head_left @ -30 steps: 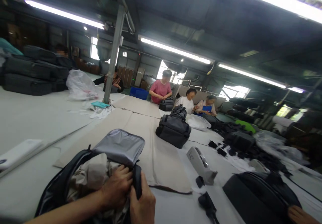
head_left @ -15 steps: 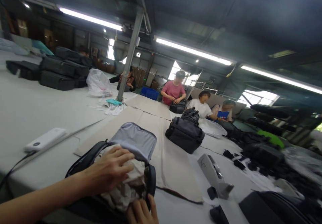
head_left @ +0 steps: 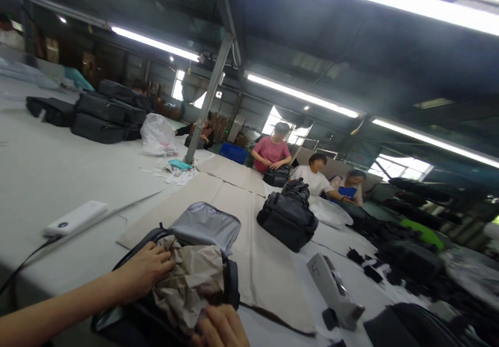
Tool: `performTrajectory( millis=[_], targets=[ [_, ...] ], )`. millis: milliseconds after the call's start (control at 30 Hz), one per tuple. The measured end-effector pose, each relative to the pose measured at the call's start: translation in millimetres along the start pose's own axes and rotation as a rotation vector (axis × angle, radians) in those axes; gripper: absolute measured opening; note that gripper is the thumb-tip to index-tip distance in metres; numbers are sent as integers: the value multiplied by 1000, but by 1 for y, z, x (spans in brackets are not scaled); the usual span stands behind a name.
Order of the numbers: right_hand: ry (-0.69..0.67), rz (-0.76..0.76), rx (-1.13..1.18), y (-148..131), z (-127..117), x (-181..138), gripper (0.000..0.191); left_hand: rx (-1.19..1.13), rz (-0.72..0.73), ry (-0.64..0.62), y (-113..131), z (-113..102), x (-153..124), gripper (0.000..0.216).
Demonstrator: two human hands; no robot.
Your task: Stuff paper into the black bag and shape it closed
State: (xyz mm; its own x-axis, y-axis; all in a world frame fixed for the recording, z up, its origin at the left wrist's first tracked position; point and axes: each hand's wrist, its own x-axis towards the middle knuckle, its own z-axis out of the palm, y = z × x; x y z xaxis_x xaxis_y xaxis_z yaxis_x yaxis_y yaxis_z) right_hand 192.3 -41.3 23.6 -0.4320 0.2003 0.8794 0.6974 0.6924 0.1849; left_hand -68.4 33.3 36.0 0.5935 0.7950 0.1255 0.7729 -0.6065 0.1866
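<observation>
An open black bag with a grey-lined flap lies on the table right in front of me. Crumpled brown paper fills its opening. My left hand rests on the left side of the paper, fingers pressed into the bag's opening. My right hand is at the bottom edge, fingers curled on the near end of the paper; part of it is cut off by the frame.
A white power bank with a cable lies at left. A closed black bag sits mid-table and a grey tool at right. Stacked black cases, a steel post and seated workers are behind.
My left hand has slid from the top of the paper to its left side. My right hand has let go of the bag's edge and moved onto the paper. The view shifted.
</observation>
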Motion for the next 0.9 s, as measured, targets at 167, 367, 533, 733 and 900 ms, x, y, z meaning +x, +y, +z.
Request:
performTrajectory(
  millis=[167,367,533,733,900],
  targets=[
    [-305,216,-191,-9,8,36,72,-89,19,25,7,-20,-1,25],
    [-520,419,-121,-7,88,-29,69,-205,-52,90,0,-15,-11,50],
    [-357,414,-186,0,110,-60,71,-1,-5,224,11,7,-16,87],
    [-291,315,-254,-8,99,-32,69,82,-126,66,11,18,-3,91],
    [-307,304,-258,-12,97,-24,69,132,-161,22,18,-8,2,88]
  ],
)
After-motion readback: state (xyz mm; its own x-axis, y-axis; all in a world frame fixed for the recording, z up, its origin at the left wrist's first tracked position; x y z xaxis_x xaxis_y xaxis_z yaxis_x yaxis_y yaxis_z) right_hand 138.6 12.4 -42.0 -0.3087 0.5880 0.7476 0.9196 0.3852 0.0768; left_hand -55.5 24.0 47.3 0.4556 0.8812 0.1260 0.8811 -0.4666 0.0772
